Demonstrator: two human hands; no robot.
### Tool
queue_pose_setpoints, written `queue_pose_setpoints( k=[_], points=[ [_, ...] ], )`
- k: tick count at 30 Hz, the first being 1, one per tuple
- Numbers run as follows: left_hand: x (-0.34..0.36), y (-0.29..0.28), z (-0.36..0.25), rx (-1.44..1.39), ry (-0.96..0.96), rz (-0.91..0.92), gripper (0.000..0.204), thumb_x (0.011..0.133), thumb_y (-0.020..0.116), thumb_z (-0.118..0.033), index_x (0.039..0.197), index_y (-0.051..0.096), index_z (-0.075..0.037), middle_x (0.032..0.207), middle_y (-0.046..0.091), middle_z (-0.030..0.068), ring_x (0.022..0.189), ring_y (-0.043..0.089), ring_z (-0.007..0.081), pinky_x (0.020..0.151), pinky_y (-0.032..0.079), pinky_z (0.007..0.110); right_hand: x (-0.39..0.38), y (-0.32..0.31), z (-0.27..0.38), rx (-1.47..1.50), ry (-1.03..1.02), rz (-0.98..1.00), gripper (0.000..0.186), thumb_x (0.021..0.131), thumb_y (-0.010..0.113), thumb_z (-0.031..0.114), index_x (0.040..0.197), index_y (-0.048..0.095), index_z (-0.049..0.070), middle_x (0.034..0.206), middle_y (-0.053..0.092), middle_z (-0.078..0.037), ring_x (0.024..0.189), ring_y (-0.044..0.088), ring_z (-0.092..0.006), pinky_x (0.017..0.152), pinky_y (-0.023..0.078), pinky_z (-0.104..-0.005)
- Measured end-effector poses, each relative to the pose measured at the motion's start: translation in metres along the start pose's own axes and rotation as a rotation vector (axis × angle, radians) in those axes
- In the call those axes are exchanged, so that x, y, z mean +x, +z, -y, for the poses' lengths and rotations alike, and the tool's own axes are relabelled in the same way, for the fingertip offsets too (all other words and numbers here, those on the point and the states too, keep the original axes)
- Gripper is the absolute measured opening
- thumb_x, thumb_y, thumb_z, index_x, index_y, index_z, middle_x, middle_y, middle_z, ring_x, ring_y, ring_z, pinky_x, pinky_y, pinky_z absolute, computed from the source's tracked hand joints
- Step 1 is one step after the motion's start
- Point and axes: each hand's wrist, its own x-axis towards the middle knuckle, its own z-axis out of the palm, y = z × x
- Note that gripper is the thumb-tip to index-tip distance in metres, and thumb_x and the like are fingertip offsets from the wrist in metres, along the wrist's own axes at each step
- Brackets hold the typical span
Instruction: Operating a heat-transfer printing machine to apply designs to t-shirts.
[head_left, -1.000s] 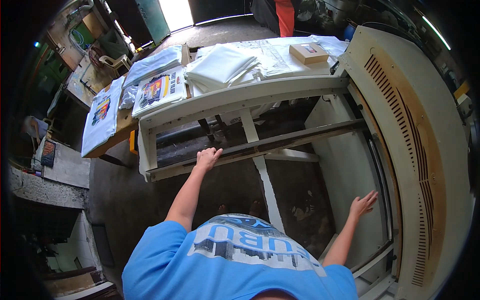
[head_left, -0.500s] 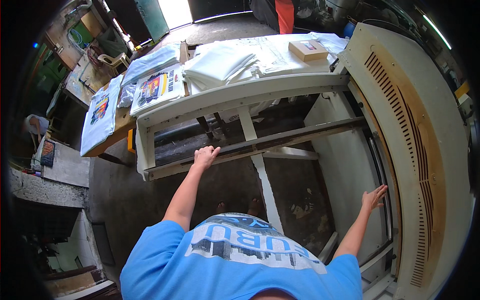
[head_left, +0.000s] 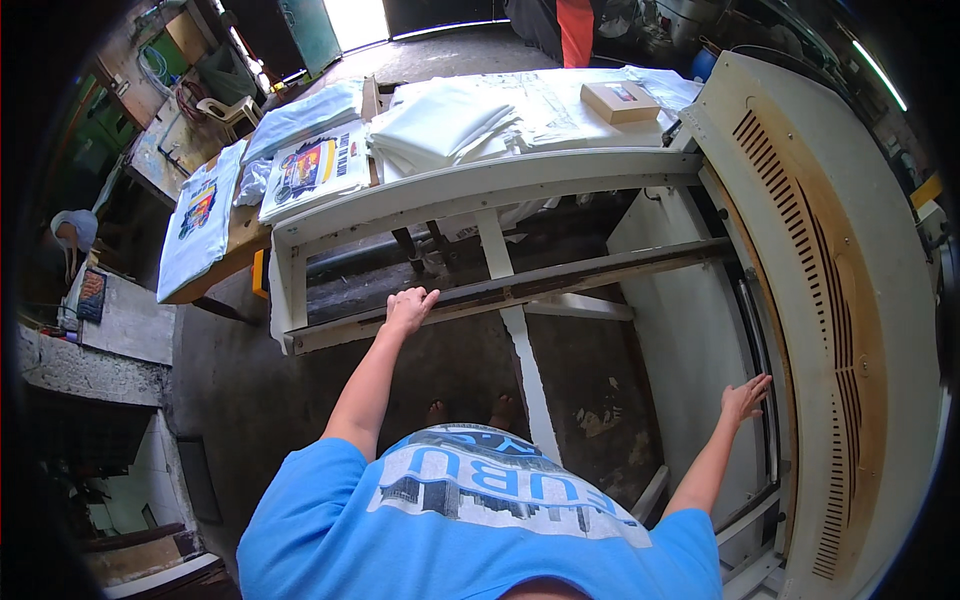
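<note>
A long white metal frame (head_left: 470, 190) stands before me, with a dark rail (head_left: 590, 268) running across it. My left hand (head_left: 409, 311) rests at the rail's left part, its fingers curled over the near edge. Out to the right, my right hand (head_left: 744, 397) has its fingers stretched out and apart. It is beside a dark upright bar (head_left: 757, 350) at the inner side of a large cream-coloured machine housing (head_left: 760, 120) with rows of slots; whether the fingertips touch the bar I cannot tell.
Beyond the frame, a table carries folded white cloths (head_left: 440, 125), printed white shirts (head_left: 318, 170) and a small cardboard box (head_left: 620, 102). Another printed shirt (head_left: 205, 215) lies at the left end. A white brace (head_left: 530, 385) crosses low by my feet. Another person (head_left: 73, 235) is at far left.
The whole view has shifted very slightly. Both hands stay at the same places on the frame and by the bar. The person at far left has shifted a little.
</note>
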Motion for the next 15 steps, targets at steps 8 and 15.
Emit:
queue_pose_setpoints(
  k=[8, 15],
  points=[
    [0.002, 0.0, 0.0, 0.003, -0.003, 0.006, 0.054, 0.086, 0.034, -0.054, 0.088, 0.061, -0.007, 0.093, 0.061, 0.0148, 0.092, 0.056, 0.0319, 0.077, 0.037, 0.042, 0.002, -0.005, 0.003, 0.013, -0.001, 0.029, 0.081, 0.08, 0.057, 0.021, 0.14, 0.003, 0.014, 0.146, -0.002, 0.001, 0.133, 0.012, -0.0242, 0.101, 0.021, -0.0564],
    [0.003, 0.0, 0.0, 0.015, -0.002, 0.007, 0.055, 0.086, 0.033, -0.054, 0.089, 0.061, -0.007, 0.094, 0.061, 0.0149, 0.093, 0.056, 0.0319, 0.078, 0.037, 0.042, 0.002, -0.011, 0.005, 0.037, 0.008, 0.073, 0.083, 0.079, 0.057, 0.02, 0.14, 0.001, 0.014, 0.146, -0.005, 0.0, 0.134, 0.009, -0.0243, 0.102, 0.021, -0.056]
  ],
)
